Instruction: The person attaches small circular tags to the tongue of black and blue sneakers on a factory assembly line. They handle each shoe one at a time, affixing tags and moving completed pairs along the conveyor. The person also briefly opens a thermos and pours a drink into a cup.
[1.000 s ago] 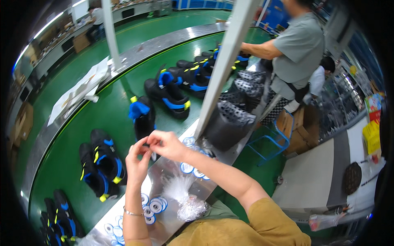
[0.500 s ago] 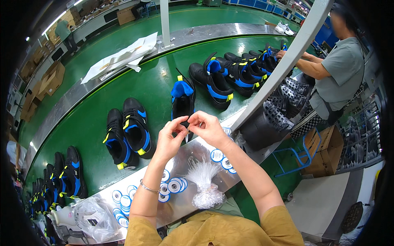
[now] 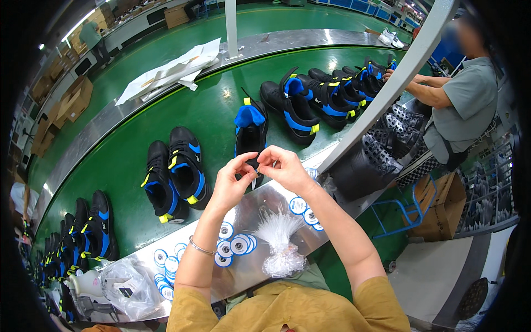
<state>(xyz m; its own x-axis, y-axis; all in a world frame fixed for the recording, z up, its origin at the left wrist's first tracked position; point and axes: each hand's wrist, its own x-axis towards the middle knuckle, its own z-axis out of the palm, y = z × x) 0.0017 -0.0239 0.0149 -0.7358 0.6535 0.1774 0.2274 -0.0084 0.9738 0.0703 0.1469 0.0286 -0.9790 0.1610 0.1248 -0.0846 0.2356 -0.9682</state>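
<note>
My left hand [image 3: 232,180] and my right hand [image 3: 286,169] meet at the near end of a black shoe [image 3: 249,139] with a raised blue tongue. Both have thumb and fingertips pinched together. Something small and thin sits between the fingertips, too tiny to make out. Below my hands, a tied bundle of clear plastic strands [image 3: 275,235] rests on the metal ledge [image 3: 221,279]. Round white tags with blue rims [image 3: 239,244] lie beside my left forearm, and more round tags [image 3: 298,206] lie by my right forearm.
A pair of black-and-blue shoes [image 3: 187,169] stands on the green belt [image 3: 127,205], with further shoes [image 3: 99,227] at left and a row [image 3: 293,110] at right. A slanted grey post [image 3: 381,88] rises at right, near black bins [image 3: 359,169] and a co-worker [image 3: 467,99].
The view has shifted slightly, so the scene sits a little to the right. My hands remain pinched together over the same shoe, with only small finger movement.
</note>
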